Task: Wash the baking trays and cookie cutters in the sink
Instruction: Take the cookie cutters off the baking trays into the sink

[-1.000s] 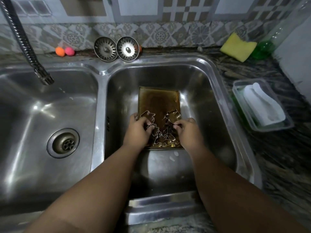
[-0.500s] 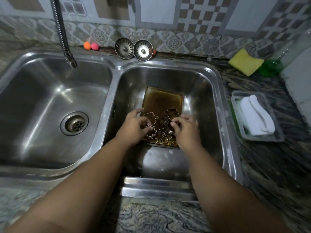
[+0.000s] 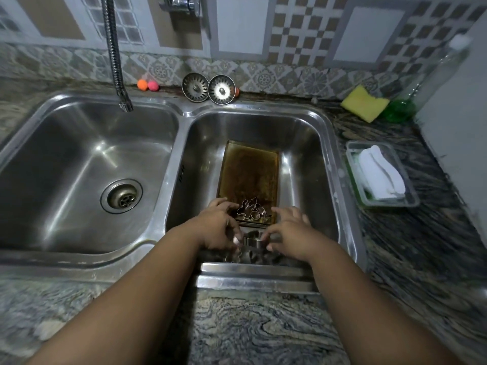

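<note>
The stained baking tray (image 3: pixel 249 172) lies flat on the floor of the right basin (image 3: pixel 308 154) of the double sink, with a small cluster of cookie cutters (image 3: pixel 251 213) resting on its near end. Both hands are low at that basin's near wall, just in front of the tray, on either side of a separate metal piece, the near cutter (image 3: pixel 250 241). The left hand (image 3: pixel 218 229) curls its fingertips onto the near cutter's left edge and appears to pinch it. The right hand (image 3: pixel 288 233) spreads its fingers toward the cutter's right side, and I cannot tell whether they grip it or only touch it (blur and shadow hide the contact). The step looks like clearing the cutters off the tray so each piece can be washed alone, which puts the task near its start. These thin cutters are best lifted one at a time by their outer walls with a light pinch, since they can snag on each other and bend. Grouping them against the near wall leaves the tray free for scrubbing. The flexible faucet hose (image 3: pixel 123 101) hangs over the left basin and would need swinging across. The yellow sponge (image 3: pixel 365 104) and green soap bottle (image 3: pixel 399 109) sit on the worktop (image 3: pixel 263 333) at the far right, well apart from the hands.
</note>
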